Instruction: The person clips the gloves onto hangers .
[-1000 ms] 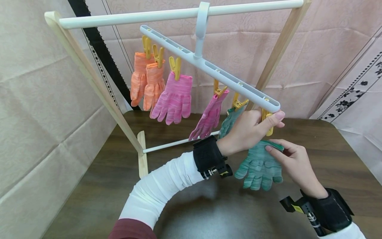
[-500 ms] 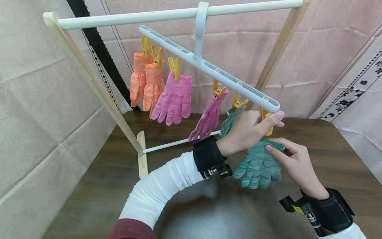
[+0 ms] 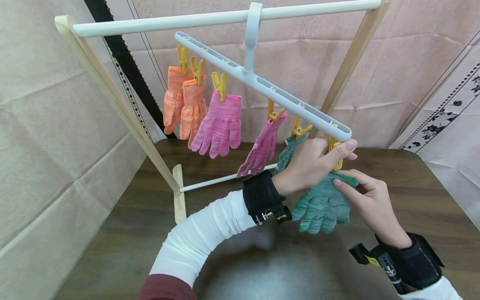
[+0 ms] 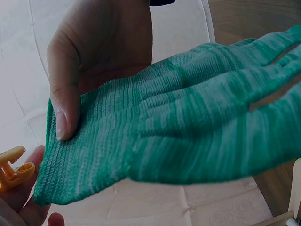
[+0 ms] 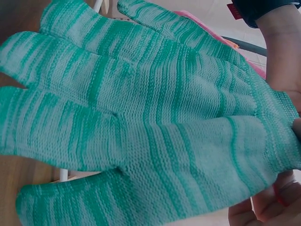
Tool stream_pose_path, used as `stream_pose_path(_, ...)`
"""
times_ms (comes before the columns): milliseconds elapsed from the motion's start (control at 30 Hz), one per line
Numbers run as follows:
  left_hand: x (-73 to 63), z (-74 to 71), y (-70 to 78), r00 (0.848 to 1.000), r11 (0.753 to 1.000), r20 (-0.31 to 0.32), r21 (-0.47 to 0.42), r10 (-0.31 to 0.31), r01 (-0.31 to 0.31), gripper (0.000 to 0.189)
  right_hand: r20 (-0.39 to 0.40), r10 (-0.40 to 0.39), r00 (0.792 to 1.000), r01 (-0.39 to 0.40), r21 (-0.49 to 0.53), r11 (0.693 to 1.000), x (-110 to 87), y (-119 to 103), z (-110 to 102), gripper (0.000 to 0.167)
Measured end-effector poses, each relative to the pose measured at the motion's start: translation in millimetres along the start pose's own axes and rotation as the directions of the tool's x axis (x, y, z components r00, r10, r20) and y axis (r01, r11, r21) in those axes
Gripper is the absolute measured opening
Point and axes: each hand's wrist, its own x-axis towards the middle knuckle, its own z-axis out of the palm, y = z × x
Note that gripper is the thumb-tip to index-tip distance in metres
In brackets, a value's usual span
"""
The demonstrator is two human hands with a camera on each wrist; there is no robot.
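Observation:
My left hand (image 3: 309, 162) grips a yellow clothespin (image 3: 338, 163) under the right end of the light blue hanger (image 3: 279, 95). Just below it, my right hand (image 3: 371, 204) pinches the cuff of a green striped knit glove (image 3: 324, 206), whose fingers hang down to the left. The cuff's upper edge is right at the clothespin's lower end. In the left wrist view the right thumb lies over the cuff, with the orange-yellow clothespin (image 4: 18, 172) beside it. The glove (image 5: 155, 108) fills most of the right wrist view.
Farther along the hanger, clothespins hold another green glove (image 3: 288, 155), partly behind my left hand, two pink gloves (image 3: 219, 123) and two orange gloves (image 3: 194, 106). The hanger hooks over a white rod (image 3: 165, 23) on a wooden frame (image 3: 116, 100) standing on a brown table (image 3: 123, 250).
The right hand has raised the green glove slightly up and to the left, bringing its cuff closer to the clothespin. My left hand has stayed in place.

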Motion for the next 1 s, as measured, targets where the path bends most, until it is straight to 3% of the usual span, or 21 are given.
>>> stream_pose_path(200,0.0,-0.3,-0.4,1.000,1.000,0.004,-0.013,0.006,-0.006,0.028,-0.010,-0.003,1.000,0.003,0.008,1.000,2.1,-3.0,2.4,0.020)
stream_pose_path(433,0.4,0.0,-1.0,1.000,1.000,0.008,-0.017,0.009,-0.008,0.027,0.011,-0.067,0.998,0.067,0.024,0.997,5.4,-4.6,2.2,0.023)
stream_pose_path(1000,-0.2,0.2,-1.0,1.000,0.999,0.005,-0.039,0.008,-0.008,0.028,0.001,-0.070,0.998,0.069,0.127,0.989,7.8,-7.8,1.0,0.026)
